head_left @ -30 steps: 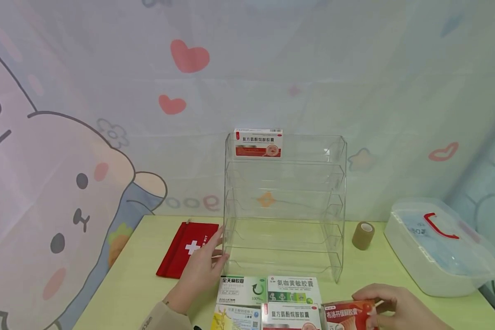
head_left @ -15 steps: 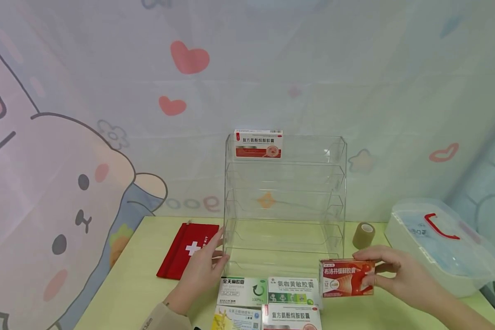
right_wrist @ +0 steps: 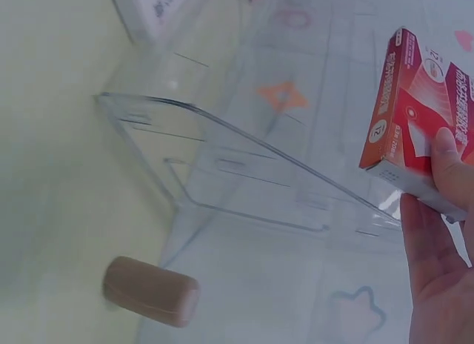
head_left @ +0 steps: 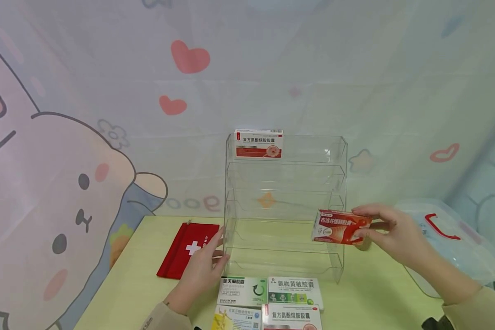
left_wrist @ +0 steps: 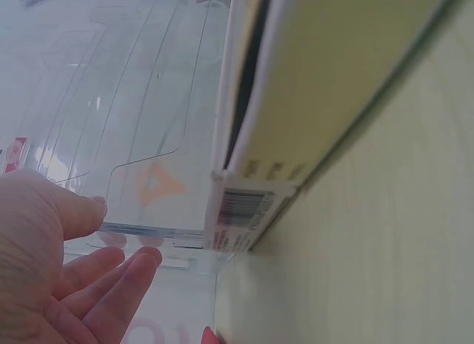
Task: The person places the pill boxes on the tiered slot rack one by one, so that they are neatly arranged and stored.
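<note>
A clear acrylic tiered display rack point(head_left: 284, 233) stands on the table. My left hand point(head_left: 204, 268) pinches its left side panel, thumb on one face and fingers on the other, as the left wrist view shows. My right hand point(head_left: 389, 233) holds a red medicine box point(head_left: 340, 227) by its right end, raised before the rack's right side. In the right wrist view the thumb point(right_wrist: 448, 162) presses the red front of that box. A white-and-red medicine box point(head_left: 258, 144) sits at the left of the top tier.
Several medicine boxes, among them a green-and-white box point(head_left: 242, 292), lie in front of the rack. Left of it is a red first-aid pouch point(head_left: 185, 252). A brown bandage roll point(right_wrist: 150, 290) and a lidded plastic case point(head_left: 458, 247) stand to the right.
My right hand has lifted the red medicine box from beside the other boxes, up and forward toward the rack's right side. The left hand stays at the rack.
</note>
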`<state>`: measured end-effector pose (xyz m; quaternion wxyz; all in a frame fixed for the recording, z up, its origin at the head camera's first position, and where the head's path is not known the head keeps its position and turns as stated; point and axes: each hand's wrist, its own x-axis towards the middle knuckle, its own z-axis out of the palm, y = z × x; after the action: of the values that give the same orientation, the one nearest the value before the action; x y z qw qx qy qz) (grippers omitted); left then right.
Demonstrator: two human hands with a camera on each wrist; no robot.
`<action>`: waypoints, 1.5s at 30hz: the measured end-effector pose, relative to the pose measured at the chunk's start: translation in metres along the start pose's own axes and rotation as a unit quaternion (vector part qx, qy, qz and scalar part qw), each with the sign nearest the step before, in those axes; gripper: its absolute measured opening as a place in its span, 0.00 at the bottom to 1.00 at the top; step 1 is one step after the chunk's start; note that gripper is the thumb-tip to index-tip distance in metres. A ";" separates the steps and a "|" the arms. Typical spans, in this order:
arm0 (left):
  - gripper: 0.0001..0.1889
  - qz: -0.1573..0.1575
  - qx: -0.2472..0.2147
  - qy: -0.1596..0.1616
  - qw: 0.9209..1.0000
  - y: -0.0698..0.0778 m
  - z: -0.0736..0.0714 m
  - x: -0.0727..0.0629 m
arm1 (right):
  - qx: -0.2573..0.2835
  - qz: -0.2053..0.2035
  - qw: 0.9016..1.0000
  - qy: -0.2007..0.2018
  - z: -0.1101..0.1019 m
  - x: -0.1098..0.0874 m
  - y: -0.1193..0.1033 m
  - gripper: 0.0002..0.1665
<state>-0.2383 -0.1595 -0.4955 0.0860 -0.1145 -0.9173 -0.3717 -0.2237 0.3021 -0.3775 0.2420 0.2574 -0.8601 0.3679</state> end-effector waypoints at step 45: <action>0.47 -0.019 -0.004 -0.006 1.000 0.001 0.001 0.003 | -0.046 0.119 0.988 0.093 -0.015 0.198 -0.042 0.23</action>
<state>-0.2406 -0.1578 -0.4950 0.0732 -0.0995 -0.9181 -0.3766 -0.3427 0.2356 -0.2272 0.2870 0.1071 -0.8743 0.3766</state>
